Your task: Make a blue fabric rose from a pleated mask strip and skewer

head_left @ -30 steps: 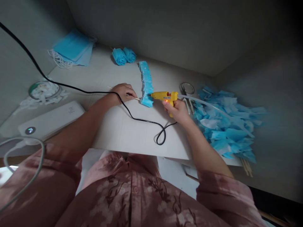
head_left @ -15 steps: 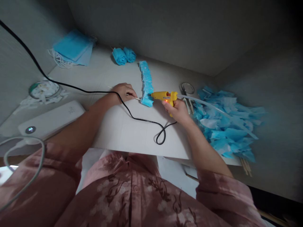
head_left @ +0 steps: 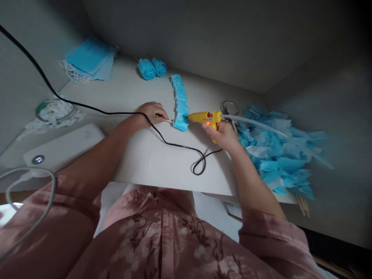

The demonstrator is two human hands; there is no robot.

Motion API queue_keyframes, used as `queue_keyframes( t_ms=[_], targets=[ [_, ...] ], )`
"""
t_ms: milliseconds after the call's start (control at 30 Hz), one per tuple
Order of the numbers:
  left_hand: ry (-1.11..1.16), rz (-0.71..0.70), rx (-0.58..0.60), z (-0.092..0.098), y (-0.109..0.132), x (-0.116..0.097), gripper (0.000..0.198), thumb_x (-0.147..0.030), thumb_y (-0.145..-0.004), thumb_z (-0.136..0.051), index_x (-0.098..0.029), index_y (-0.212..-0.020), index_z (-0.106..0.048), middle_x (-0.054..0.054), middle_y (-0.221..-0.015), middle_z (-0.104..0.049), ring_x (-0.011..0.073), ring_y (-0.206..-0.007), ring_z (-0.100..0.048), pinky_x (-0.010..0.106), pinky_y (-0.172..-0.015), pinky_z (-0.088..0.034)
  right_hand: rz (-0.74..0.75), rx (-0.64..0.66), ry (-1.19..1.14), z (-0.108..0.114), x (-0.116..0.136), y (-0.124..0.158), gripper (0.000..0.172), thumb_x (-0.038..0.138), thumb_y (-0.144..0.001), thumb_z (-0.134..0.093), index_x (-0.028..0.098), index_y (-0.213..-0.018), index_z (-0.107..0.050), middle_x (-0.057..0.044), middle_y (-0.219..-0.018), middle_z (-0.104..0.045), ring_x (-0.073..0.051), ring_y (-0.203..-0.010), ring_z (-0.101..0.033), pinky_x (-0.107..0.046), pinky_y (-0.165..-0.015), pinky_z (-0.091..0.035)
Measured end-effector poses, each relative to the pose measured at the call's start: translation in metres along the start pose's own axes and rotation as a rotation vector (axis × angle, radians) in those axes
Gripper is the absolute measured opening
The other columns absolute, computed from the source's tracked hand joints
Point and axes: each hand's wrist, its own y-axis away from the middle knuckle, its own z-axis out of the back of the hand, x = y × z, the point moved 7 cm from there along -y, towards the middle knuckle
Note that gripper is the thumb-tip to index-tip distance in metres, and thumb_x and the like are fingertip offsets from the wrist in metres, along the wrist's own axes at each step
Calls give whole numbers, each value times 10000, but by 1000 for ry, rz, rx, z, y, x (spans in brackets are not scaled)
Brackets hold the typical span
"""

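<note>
A folded blue strip (head_left: 180,99) of mask-like fabric runs lengthwise on the white table. My left hand (head_left: 152,113) is closed on a thin wooden stick (head_left: 167,121), whose tip meets the near end of the strip. Wrapped round the handle of a yellow hot glue gun (head_left: 200,117), my right hand (head_left: 222,133) is to the right of the strip. The gun's nozzle points left, close beside the strip's edge; I cannot tell if they touch. An orange light glows on the gun, and a long clear glue stick (head_left: 255,124) sticks out of its back.
Two rolled blue flowers (head_left: 152,68) and a stack of blue masks (head_left: 88,58) lie at the back. Cut blue pieces (head_left: 279,147) are heaped at right beside scissors (head_left: 229,110). A white power bank (head_left: 64,149) sits at left. The gun's black cord (head_left: 174,144) crosses my left wrist.
My right hand has drawn the glue gun slightly to the right, the glue stick and cord shifting with it. My left hand and the strip stay where they were.
</note>
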Motion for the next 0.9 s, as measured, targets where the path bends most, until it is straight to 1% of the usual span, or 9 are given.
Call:
queue_keyframes(
  t_ms=[133,267,400,600,700,767,900],
  targets=[
    [-5,-3,-3,0,0,0,196,-301,-878,-651,-236,-890,-836,19,-925,-757,163,-910,-679,247,-887,-510,-6,15,19,1,1,1,533,699,-829,-631,220,-620,-529,0,-532,-516,-125,-502,-452,-285,-487,-308],
    [-13,8,16,1,0,-2,223,-312,-893,-633,-222,-913,-835,26,-947,-756,159,-924,-674,235,-908,-498,-18,24,15,1,1,1,552,728,-819,-629,216,-636,-540,7,-523,-513,-123,-497,-458,-273,-479,-314],
    [-23,10,18,2,1,-3,216,-309,-890,-637,-229,-916,-836,10,-936,-751,143,-922,-671,210,-899,-490,-18,27,22,-1,-2,0,568,749,-818,-624,211,-652,-548,8,-531,-517,-123,-508,-464,-267,-485,-324],
    [-3,-5,1,1,0,-2,205,-284,-884,-651,-220,-919,-843,26,-931,-750,157,-902,-665,236,-901,-501,10,36,20,-5,-3,-1,506,688,-856,-614,209,-692,-583,10,-555,-525,-127,-521,-472,-271,-505,-335],
    [-4,11,0,1,-1,-1,192,-271,-867,-667,-222,-914,-847,28,-925,-748,160,-900,-666,239,-899,-505,14,45,18,-6,-3,-1,483,660,-861,-619,208,-695,-590,12,-554,-528,-125,-518,-473,-270,-508,-336],
    [-10,28,8,1,0,-1,195,-271,-873,-664,-226,-923,-847,23,-931,-748,154,-912,-670,230,-906,-501,-1,54,15,-6,-4,-1,493,669,-859,-622,205,-694,-595,12,-547,-530,-125,-516,-474,-267,-506,-336],
    [-12,39,9,2,1,-3,198,-277,-884,-657,-225,-924,-844,22,-940,-750,154,-925,-671,226,-909,-499,-30,79,7,-4,-7,-2,568,725,-841,-615,188,-657,-621,-1,-548,-555,-121,-509,-485,-265,-507,-352]
  ],
)
